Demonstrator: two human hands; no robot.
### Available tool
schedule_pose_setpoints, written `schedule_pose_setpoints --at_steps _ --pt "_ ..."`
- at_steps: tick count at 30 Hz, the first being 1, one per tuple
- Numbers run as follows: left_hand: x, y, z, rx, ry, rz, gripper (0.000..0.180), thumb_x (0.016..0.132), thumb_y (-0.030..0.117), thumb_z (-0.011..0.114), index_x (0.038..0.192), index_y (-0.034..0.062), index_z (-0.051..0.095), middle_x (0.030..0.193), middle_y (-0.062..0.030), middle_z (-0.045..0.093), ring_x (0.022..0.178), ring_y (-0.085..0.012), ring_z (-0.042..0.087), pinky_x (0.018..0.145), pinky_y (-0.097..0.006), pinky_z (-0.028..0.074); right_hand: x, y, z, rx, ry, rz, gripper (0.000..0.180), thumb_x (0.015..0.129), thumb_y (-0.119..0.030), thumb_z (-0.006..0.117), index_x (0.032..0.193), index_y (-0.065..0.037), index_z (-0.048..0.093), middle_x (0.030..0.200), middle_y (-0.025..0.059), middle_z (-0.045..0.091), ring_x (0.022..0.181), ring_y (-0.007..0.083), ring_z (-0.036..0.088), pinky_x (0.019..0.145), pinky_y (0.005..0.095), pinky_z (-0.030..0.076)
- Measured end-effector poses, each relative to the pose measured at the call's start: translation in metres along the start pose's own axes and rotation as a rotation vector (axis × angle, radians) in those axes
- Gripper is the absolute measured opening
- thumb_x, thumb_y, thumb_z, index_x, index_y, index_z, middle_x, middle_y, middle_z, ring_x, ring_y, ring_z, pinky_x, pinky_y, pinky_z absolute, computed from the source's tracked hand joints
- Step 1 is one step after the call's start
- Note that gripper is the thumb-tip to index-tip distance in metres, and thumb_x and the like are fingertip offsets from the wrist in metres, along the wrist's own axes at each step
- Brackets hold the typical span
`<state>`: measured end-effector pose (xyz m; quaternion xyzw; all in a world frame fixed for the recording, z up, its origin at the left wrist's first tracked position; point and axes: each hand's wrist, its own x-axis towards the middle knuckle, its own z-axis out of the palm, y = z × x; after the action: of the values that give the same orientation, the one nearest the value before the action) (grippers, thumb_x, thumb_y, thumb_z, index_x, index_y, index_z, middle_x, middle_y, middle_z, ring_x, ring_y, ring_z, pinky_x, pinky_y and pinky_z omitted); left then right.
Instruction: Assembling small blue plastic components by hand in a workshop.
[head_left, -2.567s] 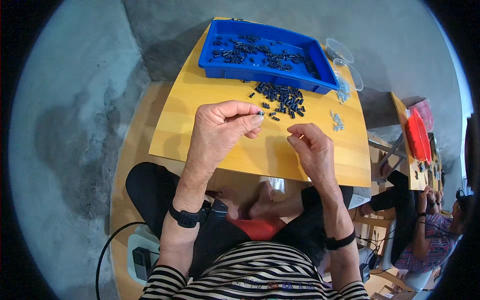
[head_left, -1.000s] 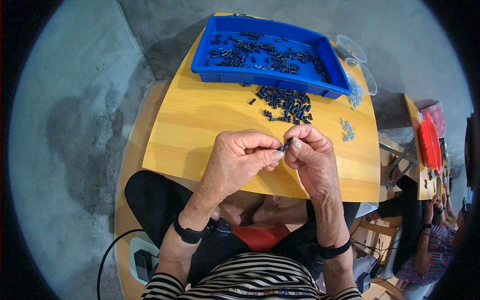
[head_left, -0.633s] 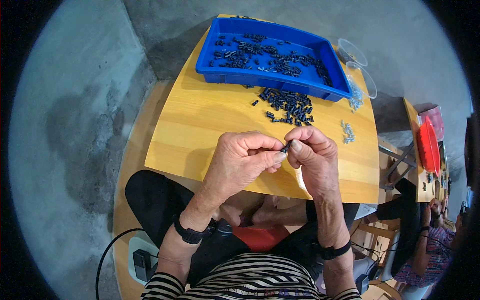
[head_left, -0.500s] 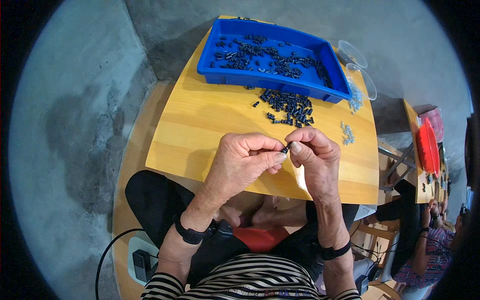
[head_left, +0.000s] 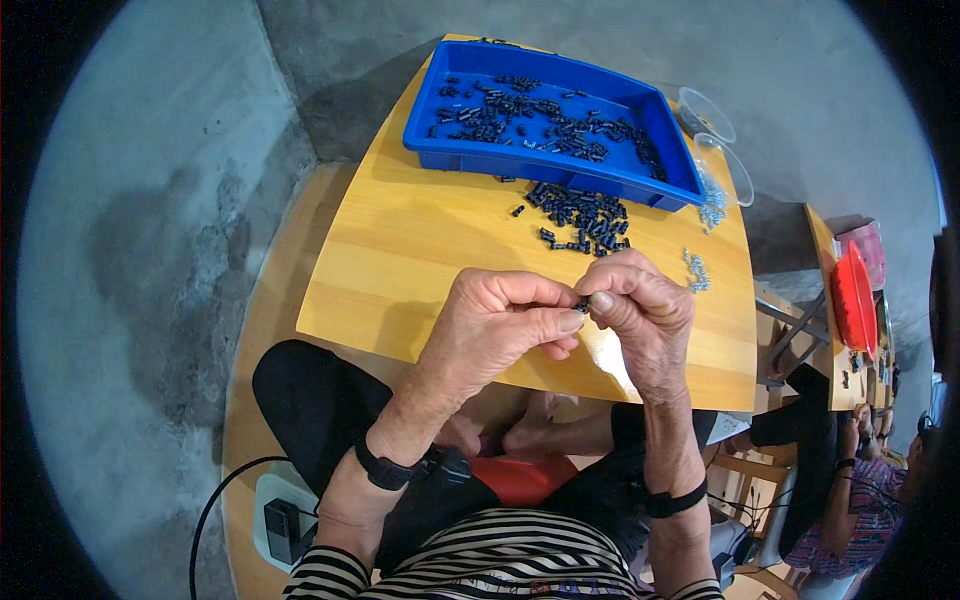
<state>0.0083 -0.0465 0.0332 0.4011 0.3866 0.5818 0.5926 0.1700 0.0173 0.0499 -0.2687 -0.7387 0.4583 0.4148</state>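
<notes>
My left hand (head_left: 510,315) and my right hand (head_left: 640,305) meet above the near part of the wooden table. Between their fingertips is a small black plastic part (head_left: 582,304), pinched from both sides and mostly covered by the fingers. Just beyond the hands lies a loose pile of similar black parts (head_left: 585,215). A small heap of clear pieces (head_left: 696,270) sits to the right of my right hand.
A blue tray (head_left: 440,155) with many scattered black parts stands at the table's far side. Clear round plastic containers (head_left: 735,170) lie by its right end, near more clear pieces (head_left: 711,205). At right, another person (head_left: 850,510) sits by a second table with a red basin (head_left: 853,300).
Both hands have shifted slightly to the right. My right thumb and fingers have closed further over the black part, so less of it shows.
</notes>
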Motion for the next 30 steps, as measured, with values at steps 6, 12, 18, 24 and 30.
schedule_pose_setpoints --at_steps 6,12,18,24,30 --pt "0.000 -0.003 0.002 -0.041 0.029 -0.025 0.014 0.082 0.005 0.069 0.092 -0.0043 0.068 0.076 -0.0097 0.068 0.065 -0.0131 0.065 0.061 -0.023 0.054 0.000 0.004 0.001 0.018 0.005 0.000 0.005 0.080 -0.006 0.068 0.083 -0.002 0.069 0.080 0.0048 0.063 0.076 0.0149 0.058 0.069 0.0270 0.046" --pt "0.000 -0.006 0.004 -0.069 0.057 -0.023 0.013 0.082 0.006 0.069 0.091 -0.0045 0.068 0.076 -0.0101 0.068 0.064 -0.0132 0.065 0.059 -0.023 0.054 0.001 0.005 0.000 0.012 -0.029 -0.002 0.005 0.081 -0.006 0.067 0.084 -0.002 0.069 0.082 0.0043 0.063 0.078 0.0145 0.057 0.069 0.0269 0.046" --pt "0.001 -0.011 0.004 -0.092 0.076 -0.037 0.013 0.082 0.006 0.069 0.090 -0.0041 0.068 0.075 -0.0099 0.067 0.063 -0.0130 0.065 0.059 -0.023 0.054 0.000 0.006 0.001 0.018 -0.029 0.041 0.006 0.083 -0.007 0.066 0.085 -0.002 0.069 0.083 0.0038 0.062 0.077 0.0126 0.056 0.068 0.0258 0.046" --pt "0.001 -0.011 0.006 -0.054 0.108 -0.028 0.013 0.082 0.006 0.068 0.091 -0.0037 0.068 0.075 -0.0094 0.067 0.063 -0.0127 0.065 0.059 -0.023 0.054 -0.005 0.012 0.007 0.074 0.038 0.056 0.006 0.083 -0.006 0.065 0.086 -0.001 0.068 0.083 0.0036 0.061 0.078 0.0116 0.056 0.068 0.0248 0.046" --pt "0.002 -0.014 0.005 -0.022 0.129 0.012 0.013 0.082 0.005 0.068 0.092 -0.0040 0.068 0.077 -0.0100 0.068 0.064 -0.0126 0.064 0.059 -0.023 0.054 -0.003 0.015 0.009 -0.006 0.052 -0.035 0.005 0.084 -0.004 0.065 0.087 -0.001 0.068 0.085 0.0036 0.062 0.079 0.0115 0.056 0.069 0.0251 0.046"
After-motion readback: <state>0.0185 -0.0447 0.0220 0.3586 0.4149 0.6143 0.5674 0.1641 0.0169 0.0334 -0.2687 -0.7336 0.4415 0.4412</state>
